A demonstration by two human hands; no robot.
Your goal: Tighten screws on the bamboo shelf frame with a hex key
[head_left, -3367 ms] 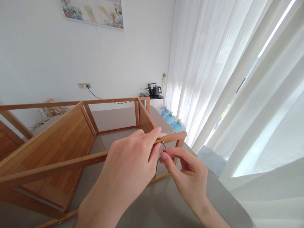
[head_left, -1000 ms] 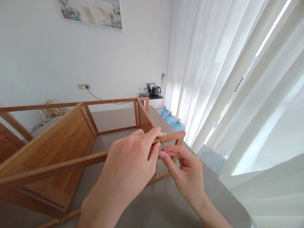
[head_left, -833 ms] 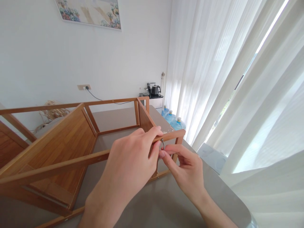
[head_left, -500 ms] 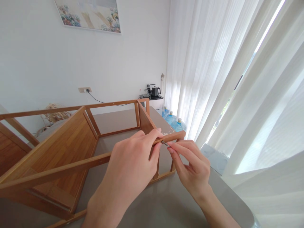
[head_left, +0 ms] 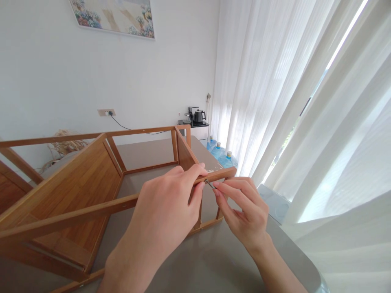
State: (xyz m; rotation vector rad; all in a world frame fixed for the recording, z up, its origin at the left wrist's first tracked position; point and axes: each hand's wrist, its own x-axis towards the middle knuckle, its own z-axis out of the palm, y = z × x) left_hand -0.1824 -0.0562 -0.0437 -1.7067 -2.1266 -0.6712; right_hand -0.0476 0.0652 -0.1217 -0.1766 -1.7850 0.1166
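A wooden shelf frame (head_left: 76,213) lies on its side on the grey table. My left hand (head_left: 171,203) is closed around its upper near rail, thumb below and fingers over the top. Between the thumb and fingertips of my right hand (head_left: 244,209) is a thin metal hex key (head_left: 210,184), its far end against a small round fastener in the rail's side, right beside my left thumb. Part of the key is hidden by my right fingertips. The rail's end (head_left: 230,172) sticks out past both hands.
The grey table (head_left: 232,260) has a rounded corner at the right. Beyond it stand blue water bottles (head_left: 226,160) and a cabinet with a black kettle (head_left: 199,116). White curtains (head_left: 259,81) hang on the right. Dried stalks (head_left: 65,142) are behind the frame.
The view has shifted slightly, so everything sits a little further left and up. Both hands keep their places on the rail and the hex key; its angle looks almost the same.
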